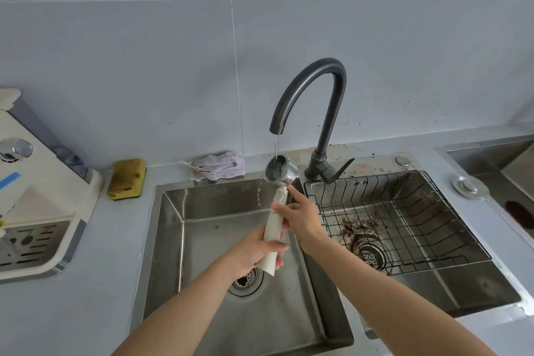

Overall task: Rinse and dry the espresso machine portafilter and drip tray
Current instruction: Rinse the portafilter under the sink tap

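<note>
A person holds an espresso portafilter [271,228] under a thin stream of water [276,144] from a dark gooseneck faucet [318,81], above the left basin [202,211] of a stainless double sink. The metal basket end is tipped up to the spout, and water spills over its rim into the basin. The left hand [257,251] grips the lower end of the cream handle, its fingers [277,247] curled round it. The right hand [302,220] grasps the handle near the neck, with the forefinger reaching up to the basket.

Dark grounds lie in the drain [245,283] below. The right basin holds a black wire rack [404,211] over a smear of coffee grounds [358,225].

On the grey surface [72,312] behind the sink lie a yellow sponge [126,178] and a crumpled pale cloth [219,166]. At far left stands a cream espresso machine [34,196], with the slotted drip tray [31,243] seated at its foot.
</note>
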Demonstrator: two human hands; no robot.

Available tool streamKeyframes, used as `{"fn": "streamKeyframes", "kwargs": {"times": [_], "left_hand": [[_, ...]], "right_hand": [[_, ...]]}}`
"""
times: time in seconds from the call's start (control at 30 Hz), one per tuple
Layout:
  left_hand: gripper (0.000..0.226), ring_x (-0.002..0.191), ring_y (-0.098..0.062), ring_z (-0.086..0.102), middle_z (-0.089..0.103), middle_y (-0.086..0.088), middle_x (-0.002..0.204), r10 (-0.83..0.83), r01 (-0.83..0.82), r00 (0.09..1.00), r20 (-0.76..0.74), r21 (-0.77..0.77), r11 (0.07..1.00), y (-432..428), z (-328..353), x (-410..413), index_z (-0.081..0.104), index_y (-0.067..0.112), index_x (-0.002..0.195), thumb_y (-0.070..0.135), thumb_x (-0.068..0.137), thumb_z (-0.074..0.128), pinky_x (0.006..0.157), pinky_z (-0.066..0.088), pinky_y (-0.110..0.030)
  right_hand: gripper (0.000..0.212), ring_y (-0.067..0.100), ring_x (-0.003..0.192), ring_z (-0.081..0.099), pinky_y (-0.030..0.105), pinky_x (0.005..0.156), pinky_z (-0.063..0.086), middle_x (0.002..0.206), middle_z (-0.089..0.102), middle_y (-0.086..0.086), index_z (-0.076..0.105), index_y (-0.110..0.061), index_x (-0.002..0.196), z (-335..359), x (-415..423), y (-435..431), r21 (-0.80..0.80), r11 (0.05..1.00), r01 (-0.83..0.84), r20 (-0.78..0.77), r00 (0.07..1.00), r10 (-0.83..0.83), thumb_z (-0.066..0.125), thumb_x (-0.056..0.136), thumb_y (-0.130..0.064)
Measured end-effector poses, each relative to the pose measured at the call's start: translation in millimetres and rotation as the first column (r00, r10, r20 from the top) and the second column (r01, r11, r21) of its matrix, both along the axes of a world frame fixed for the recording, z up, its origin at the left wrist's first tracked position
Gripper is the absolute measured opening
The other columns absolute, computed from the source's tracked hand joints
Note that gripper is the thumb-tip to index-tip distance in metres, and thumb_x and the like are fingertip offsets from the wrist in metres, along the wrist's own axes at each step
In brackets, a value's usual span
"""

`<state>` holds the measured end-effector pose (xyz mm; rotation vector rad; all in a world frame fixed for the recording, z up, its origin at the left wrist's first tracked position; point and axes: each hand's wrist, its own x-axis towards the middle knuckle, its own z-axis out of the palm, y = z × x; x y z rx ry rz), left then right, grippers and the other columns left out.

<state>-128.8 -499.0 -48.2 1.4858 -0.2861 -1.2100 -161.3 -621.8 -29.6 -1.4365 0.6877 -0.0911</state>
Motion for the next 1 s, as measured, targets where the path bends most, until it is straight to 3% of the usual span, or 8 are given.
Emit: {"fn": "streamKeyframes", "kwargs": {"times": [0.1, 0.27, 0.43, 0.67, 0.83, 0.93, 1.0], "left_hand": [[0.042, 0.052, -0.014, 0.056, 0.051, -0.004, 0.076, 0.013, -0.017, 0.996, 0.085, 0.041, 0.999, 0.4, -2.5, 1.6, 0.050, 0.006, 0.115, 0.007, 0.075, 0.065, 0.061, 0.049, -0.030], [0.033, 0.055, -0.012, 0.056, 0.053, 0.000, 0.081, -0.005, -0.005, 0.981, 0.193, 0.053, 0.999, 2.2, -1.3, 4.0, 0.053, 0.022, 0.111, 0.003, 0.085, 0.058, 0.060, 0.049, -0.026], [0.041, 0.057, -0.013, 0.058, 0.057, -0.001, 0.081, -0.008, -0.038, 0.954, 0.299, 0.146, 0.989, 6.6, -2.6, 11.2, 0.051, 0.015, 0.122, 0.007, 0.084, 0.061, 0.061, 0.051, -0.028], [0.040, 0.049, -0.013, 0.059, 0.065, -0.009, 0.100, -0.031, -0.079, 0.903, 0.428, 0.235, 0.969, 19.8, 1.2, 21.6, 0.052, 0.015, 0.118, 0.007, 0.080, 0.062, 0.051, 0.048, -0.023], [0.029, 0.047, -0.012, 0.059, 0.062, 0.000, 0.084, -0.080, -0.124, 0.849, 0.522, 0.343, 0.931, 29.6, 2.6, 29.0, 0.049, 0.017, 0.104, 0.012, 0.079, 0.064, 0.048, 0.046, -0.022], [0.026, 0.048, -0.013, 0.059, 0.060, 0.000, 0.082, -0.121, -0.141, 0.815, 0.566, 0.398, 0.907, 32.4, 6.6, 31.6, 0.047, 0.014, 0.100, 0.015, 0.079, 0.063, 0.047, 0.044, -0.024], [0.025, 0.048, -0.012, 0.059, 0.059, 0.000, 0.084, -0.147, -0.150, 0.800, 0.582, 0.431, 0.890, 33.3, 9.7, 32.1, 0.046, 0.013, 0.100, 0.016, 0.080, 0.062, 0.047, 0.044, -0.025]], "right_hand": [[0.064, 0.022, 0.083, 0.064, 0.044, 0.089, 0.054, 0.075, 0.063, 0.010, 0.039, -0.026, 0.140, 1.1, 0.6, 2.2, 0.034, 0.999, 0.006, 0.022, 1.000, -0.006, 0.064, 0.084, -0.007], [0.066, 0.026, 0.089, 0.064, 0.048, 0.092, 0.051, 0.087, 0.065, 0.016, 0.035, -0.023, 0.142, -0.9, 3.4, 5.1, 0.086, 0.996, 0.021, 0.026, 0.999, -0.023, 0.063, 0.085, -0.004], [0.065, 0.026, 0.092, 0.063, 0.044, 0.091, 0.052, 0.091, 0.065, 0.012, 0.034, -0.021, 0.143, -1.7, 8.3, 9.3, 0.166, 0.985, 0.038, 0.042, 0.998, -0.045, 0.059, 0.087, -0.001], [0.060, 0.019, 0.078, 0.062, 0.034, 0.078, 0.056, 0.087, 0.060, 0.008, 0.035, -0.016, 0.143, -3.4, 17.8, 21.4, 0.300, 0.953, 0.038, 0.054, 0.997, -0.057, 0.055, 0.089, 0.001], [0.041, 0.018, 0.073, 0.059, 0.023, 0.061, 0.057, 0.084, 0.057, 0.007, 0.045, -0.013, 0.129, 1.4, 21.3, 31.1, 0.357, 0.934, -0.006, 0.094, 0.995, -0.030, 0.050, 0.091, 0.003], [0.032, 0.019, 0.074, 0.059, 0.024, 0.062, 0.055, 0.085, 0.057, 0.007, 0.047, -0.015, 0.119, 4.5, 24.2, 34.5, 0.381, 0.924, -0.025, 0.104, 0.994, -0.016, 0.048, 0.093, 0.002], [0.033, 0.019, 0.076, 0.060, 0.027, 0.066, 0.054, 0.087, 0.057, 0.007, 0.046, -0.013, 0.123, 5.2, 25.8, 35.6, 0.390, 0.921, -0.027, 0.098, 0.995, -0.012, 0.047, 0.093, 0.002]]}}
